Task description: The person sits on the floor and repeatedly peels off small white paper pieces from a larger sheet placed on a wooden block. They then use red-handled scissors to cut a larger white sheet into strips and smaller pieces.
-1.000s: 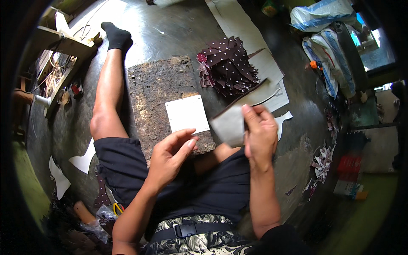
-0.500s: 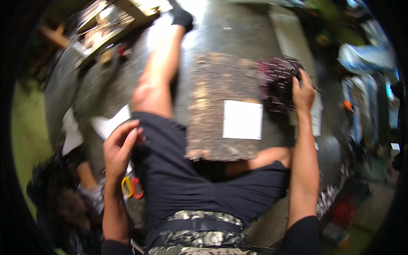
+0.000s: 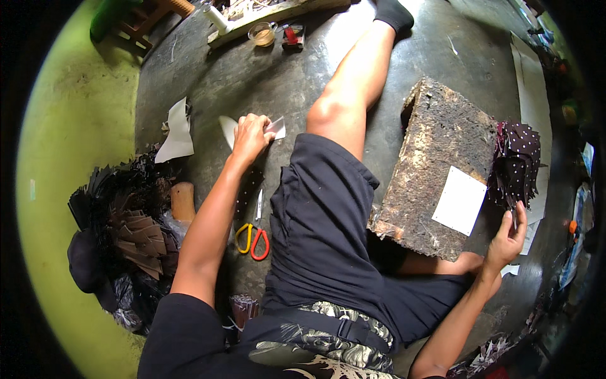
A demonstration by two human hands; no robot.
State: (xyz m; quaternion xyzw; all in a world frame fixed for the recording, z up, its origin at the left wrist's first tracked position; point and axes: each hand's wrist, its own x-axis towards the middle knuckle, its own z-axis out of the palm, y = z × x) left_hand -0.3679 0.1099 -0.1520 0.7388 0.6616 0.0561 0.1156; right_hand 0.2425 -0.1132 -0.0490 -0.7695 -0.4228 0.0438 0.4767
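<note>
My left hand (image 3: 251,138) is closed on a piece of white paper (image 3: 278,128) on the floor, left of my outstretched leg. My right hand (image 3: 505,243) has its thumb and fingers apart and appears to hold nothing. It is just below a stack of dark brown fabric pieces with white dots (image 3: 516,161). A rough, worn block (image 3: 435,151) stands tilted between my legs, beside that fabric. On the block's top lies a white square card (image 3: 459,201). Scissors with one yellow and one red handle (image 3: 259,245) lie by my left thigh.
A heap of dark cut fabric (image 3: 136,234) lies against the green wall (image 3: 79,120), with a wooden handle (image 3: 183,201) beside it. White scrap paper (image 3: 178,132) is farther up. A glass cup (image 3: 262,34) and a red-and-black item (image 3: 292,36) sit near a wooden frame.
The view has turned left. My left hand has gone from hovering near my thigh to the white paper on the floor. My right hand has come off the dotted fabric, toward me.
</note>
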